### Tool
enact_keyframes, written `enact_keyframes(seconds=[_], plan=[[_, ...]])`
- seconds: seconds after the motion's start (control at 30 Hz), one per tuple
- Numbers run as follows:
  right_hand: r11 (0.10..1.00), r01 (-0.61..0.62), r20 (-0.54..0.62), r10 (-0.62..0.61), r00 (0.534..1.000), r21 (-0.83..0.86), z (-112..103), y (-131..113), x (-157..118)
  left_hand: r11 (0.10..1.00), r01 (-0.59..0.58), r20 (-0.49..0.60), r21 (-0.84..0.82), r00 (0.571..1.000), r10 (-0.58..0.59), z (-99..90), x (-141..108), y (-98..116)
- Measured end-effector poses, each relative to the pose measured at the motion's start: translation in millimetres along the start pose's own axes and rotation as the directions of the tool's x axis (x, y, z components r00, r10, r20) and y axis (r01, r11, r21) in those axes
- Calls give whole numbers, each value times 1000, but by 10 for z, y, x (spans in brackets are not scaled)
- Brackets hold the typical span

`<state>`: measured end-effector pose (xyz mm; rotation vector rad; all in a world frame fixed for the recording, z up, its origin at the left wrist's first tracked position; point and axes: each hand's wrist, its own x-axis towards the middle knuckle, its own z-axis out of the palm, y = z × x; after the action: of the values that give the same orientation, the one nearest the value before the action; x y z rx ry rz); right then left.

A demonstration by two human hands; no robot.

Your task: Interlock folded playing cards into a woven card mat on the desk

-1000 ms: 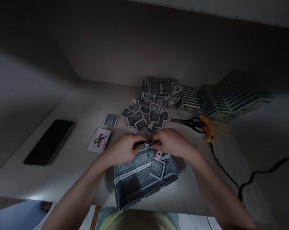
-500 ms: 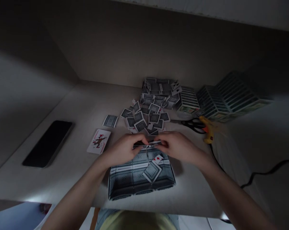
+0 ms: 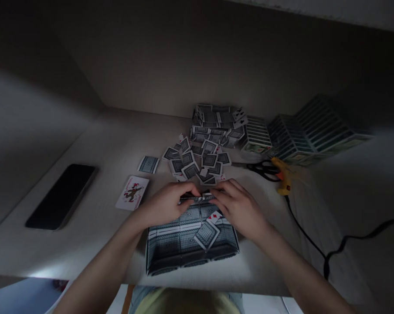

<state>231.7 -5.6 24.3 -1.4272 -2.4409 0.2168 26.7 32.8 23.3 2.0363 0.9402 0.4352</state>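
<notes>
Just in front of me on the table is a box-like tray built from playing cards [image 3: 171, 242], blue-patterned backs showing. A folded card with a red diamond corner [image 3: 206, 234] lies inside it. At its far edge my left hand [image 3: 171, 203] is closed, thumb and fingers pinching a thin playing card seen edge-on. Opposite it my right hand [image 3: 239, 209] is closed too, its thumb and fingertips pinching a small card piece against that card. The fingertips of both hands nearly meet. Beyond them lies a loose heap of cut and folded cards [image 3: 192, 161].
To the left lie a black phone [image 3: 61, 196], a joker card [image 3: 132, 192] and a face-down card [image 3: 148, 164]. Black scissors [image 3: 264, 170] and a yellow glue gun [image 3: 283, 176] with a cord are at right. Behind stand another card structure [image 3: 216, 126] and slatted card structures [image 3: 314, 131].
My right hand has turned slightly, its fingers now reaching further over the card piece. My left hand keeps its pinch almost unmoved. The view has shifted a little.
</notes>
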Motion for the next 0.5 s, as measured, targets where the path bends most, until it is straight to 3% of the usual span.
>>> enact_keyframes(seconds=[0.23,0.5], plan=[[977,-33,-116,58,991,213,184,106,-101,1000,1,-3,17,1000,-1,0,3,9],[957,-62,-175,115,978,283,237,96,-146,999,7,-4,34,1000,-7,20,4,-1]])
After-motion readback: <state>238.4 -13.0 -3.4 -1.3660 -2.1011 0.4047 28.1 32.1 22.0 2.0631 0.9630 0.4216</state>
